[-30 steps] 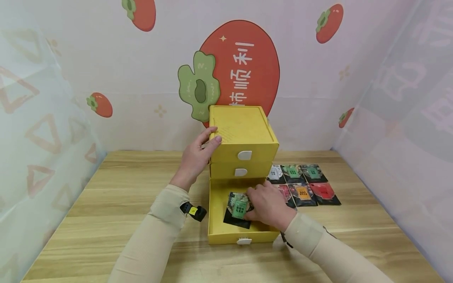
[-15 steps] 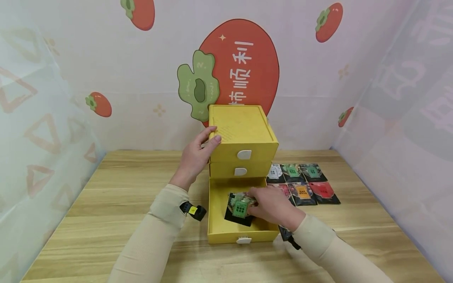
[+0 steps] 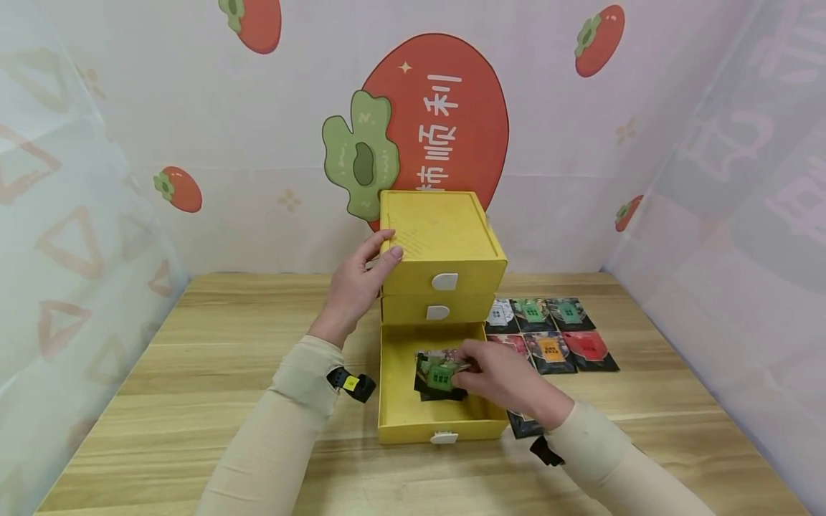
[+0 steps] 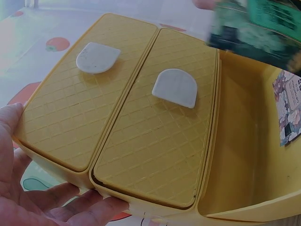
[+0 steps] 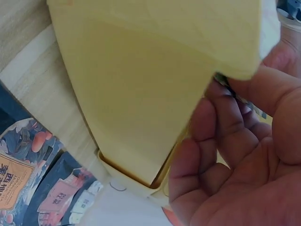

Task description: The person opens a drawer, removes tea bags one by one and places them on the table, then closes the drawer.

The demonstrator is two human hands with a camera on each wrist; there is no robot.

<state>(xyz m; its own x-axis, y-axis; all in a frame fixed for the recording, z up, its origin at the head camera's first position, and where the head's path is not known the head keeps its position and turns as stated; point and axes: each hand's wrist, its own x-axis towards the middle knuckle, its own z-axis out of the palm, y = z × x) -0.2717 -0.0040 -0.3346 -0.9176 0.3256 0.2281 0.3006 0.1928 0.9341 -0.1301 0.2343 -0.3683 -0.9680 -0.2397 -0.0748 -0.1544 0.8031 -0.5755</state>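
A yellow desktop drawer box (image 3: 445,226) with white pull tabs stands mid-table, its bottom drawer (image 3: 413,433) pulled out. My left hand (image 3: 351,297) rests on the box's upper left edge, thumb on top and fingers along the side, as the left wrist view shows. Over the open drawer my right hand (image 3: 510,380) pinches a green-labelled tea sachet (image 3: 442,378) between thumb and fingers. Just its dark edge shows in the right wrist view, beside the drawer's wall (image 5: 136,89). Inside the drawer lies a floral-patterned sachet (image 4: 288,106), mostly covered in the head view.
Right of the box, several sachets lie in rows, among them a red one (image 3: 589,350) and an orange-labelled one (image 3: 551,351). Another dark sachet (image 3: 524,425) lies by the drawer's front right corner, partly hidden by my right forearm. Printed cloth walls surround the wooden table (image 3: 258,344).
The right hand has drawn back slightly to the right, and the green-labelled sachet it holds has tilted up, uncovering a dark edge beneath. My left hand has stayed on the box.
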